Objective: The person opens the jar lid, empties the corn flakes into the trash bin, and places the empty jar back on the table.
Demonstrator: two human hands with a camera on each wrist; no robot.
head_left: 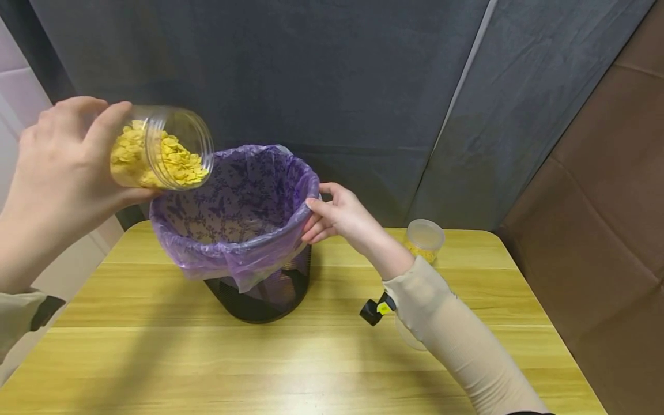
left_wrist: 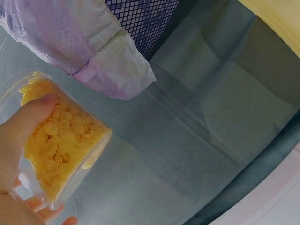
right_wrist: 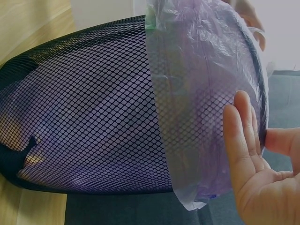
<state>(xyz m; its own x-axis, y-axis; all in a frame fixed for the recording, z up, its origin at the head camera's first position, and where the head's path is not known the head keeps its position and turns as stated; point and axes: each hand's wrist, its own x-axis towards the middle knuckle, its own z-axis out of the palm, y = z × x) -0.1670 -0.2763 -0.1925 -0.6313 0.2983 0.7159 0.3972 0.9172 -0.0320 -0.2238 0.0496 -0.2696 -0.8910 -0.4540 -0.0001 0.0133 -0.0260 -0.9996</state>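
Closest to you, your left grip [head_left: 70, 150] is curled around the clear jar [head_left: 155, 153] of yellow flakes; your left hand is the nearer to it, and the jar's long axis lies close to level, mouth facing right at the left edge of the bin's opening. Beyond stands the black mesh bin [head_left: 261, 297], its purple liner [head_left: 218, 256] folded over the rim. Your right grip [head_left: 339, 216] pinches that rim's right side. Farther back on the table [head_left: 332, 363] sits a second container [head_left: 425, 233], before the gray curtain [head_left: 321, 86].
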